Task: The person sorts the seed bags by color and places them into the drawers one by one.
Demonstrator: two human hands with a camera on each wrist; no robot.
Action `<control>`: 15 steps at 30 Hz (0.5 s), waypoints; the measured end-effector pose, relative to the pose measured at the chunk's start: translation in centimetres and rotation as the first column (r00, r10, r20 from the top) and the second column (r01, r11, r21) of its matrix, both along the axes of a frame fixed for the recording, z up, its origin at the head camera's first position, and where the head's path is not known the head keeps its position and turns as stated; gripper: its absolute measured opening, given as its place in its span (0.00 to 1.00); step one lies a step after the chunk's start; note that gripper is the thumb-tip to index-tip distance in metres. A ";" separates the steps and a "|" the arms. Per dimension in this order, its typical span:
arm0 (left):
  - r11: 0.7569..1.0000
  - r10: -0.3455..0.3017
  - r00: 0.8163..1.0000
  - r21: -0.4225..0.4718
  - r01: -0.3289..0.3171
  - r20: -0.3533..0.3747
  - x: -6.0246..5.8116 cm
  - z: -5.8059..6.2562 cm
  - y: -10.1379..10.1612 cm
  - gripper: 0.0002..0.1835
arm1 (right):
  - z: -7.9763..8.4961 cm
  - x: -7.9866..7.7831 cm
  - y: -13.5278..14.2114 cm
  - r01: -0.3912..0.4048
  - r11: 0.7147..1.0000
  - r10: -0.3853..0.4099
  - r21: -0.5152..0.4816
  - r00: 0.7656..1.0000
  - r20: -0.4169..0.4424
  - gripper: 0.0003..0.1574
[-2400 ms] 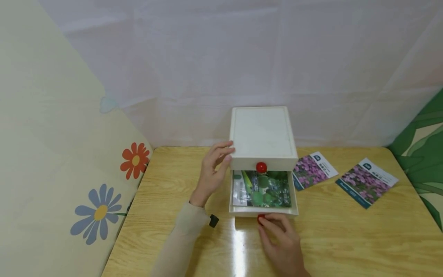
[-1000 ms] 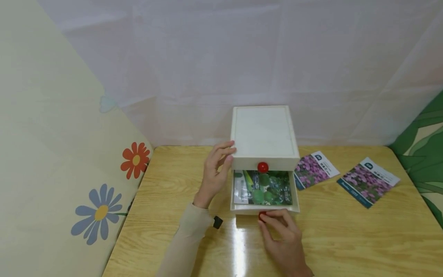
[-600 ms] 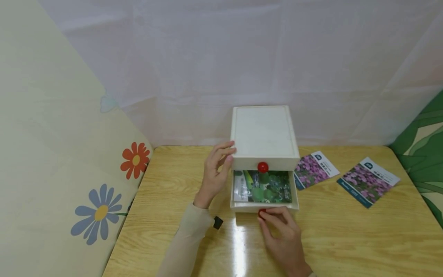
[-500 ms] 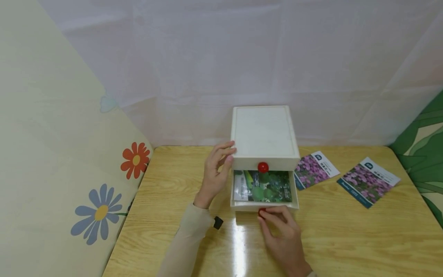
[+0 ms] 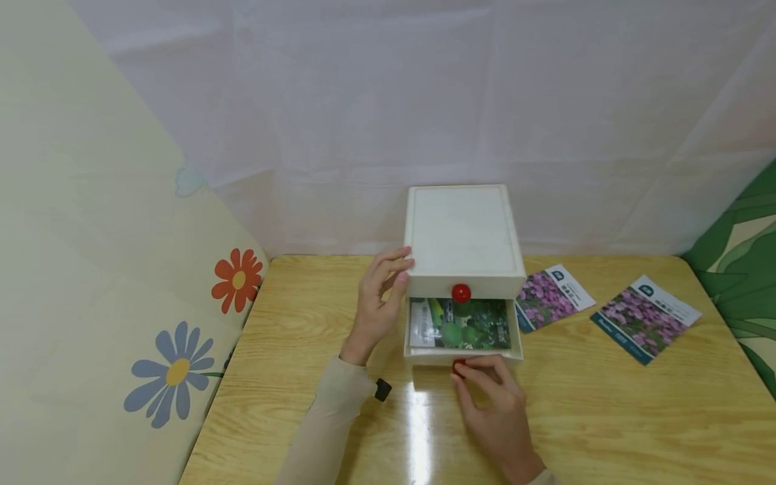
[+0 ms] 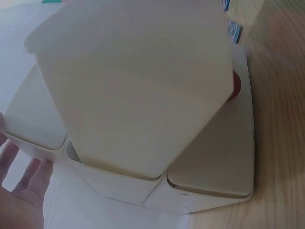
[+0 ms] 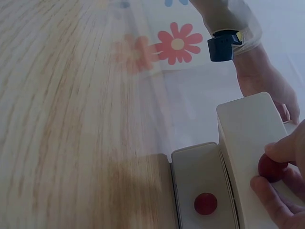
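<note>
A small white drawer cabinet (image 5: 463,229) stands at the back of the table, its middle drawer (image 5: 424,359) partly pulled out. Inside that drawer lies a glossy packet (image 5: 469,330) printed with round green fruit. My right hand (image 5: 498,407) pinches the drawer's red knob (image 7: 272,168) between thumb and fingers. At the cabinet's left upper edge, fingers of my left hand (image 5: 377,303) rest on the top and side, thumb by the front corner. The top drawer's red knob (image 5: 461,293) is untouched. In the right wrist view, the bottom drawer (image 7: 198,176) sits pushed in.
Two packets with pink flower pictures lie right of the cabinet: the nearer packet (image 5: 553,298) partly behind it, the farther packet (image 5: 645,320) toward the table's right edge. A pale cloth (image 5: 364,121) hangs behind the wooden table (image 5: 606,417). A flower-printed panel (image 5: 121,236) borders the left.
The middle drawer has slid some way back into the cabinet with the packet in it. My right hand has moved forward with the knob; my left hand has stayed at the cabinet's edge.
</note>
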State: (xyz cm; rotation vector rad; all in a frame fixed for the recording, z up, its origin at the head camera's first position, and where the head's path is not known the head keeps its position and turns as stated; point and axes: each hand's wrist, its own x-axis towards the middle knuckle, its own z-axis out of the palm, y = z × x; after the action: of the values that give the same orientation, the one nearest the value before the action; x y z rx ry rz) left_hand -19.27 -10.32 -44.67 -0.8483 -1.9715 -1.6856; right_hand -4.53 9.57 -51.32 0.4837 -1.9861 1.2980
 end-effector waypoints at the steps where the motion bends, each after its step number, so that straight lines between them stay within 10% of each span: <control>1: 1.000 0.000 1.000 0.000 0.000 0.001 0.0 0.0 0.0 0.11 | 0.1 0.0 0.0 0.002 1.000 -0.002 -0.001 1.000 0.001 0.21; 15: 1.000 0.016 1.000 -0.001 -0.016 -0.016 0.0 -0.1 0.1 0.11 | 0.3 -0.6 0.0 0.000 1.000 0.000 0.004 0.999 0.034 0.21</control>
State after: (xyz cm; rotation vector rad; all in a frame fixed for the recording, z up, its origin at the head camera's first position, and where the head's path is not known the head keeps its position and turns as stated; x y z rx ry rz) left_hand -19.24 -10.25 -44.81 -0.8421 -1.9634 -1.6639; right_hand -5.09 9.54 -51.06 0.4663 -2.0175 1.3102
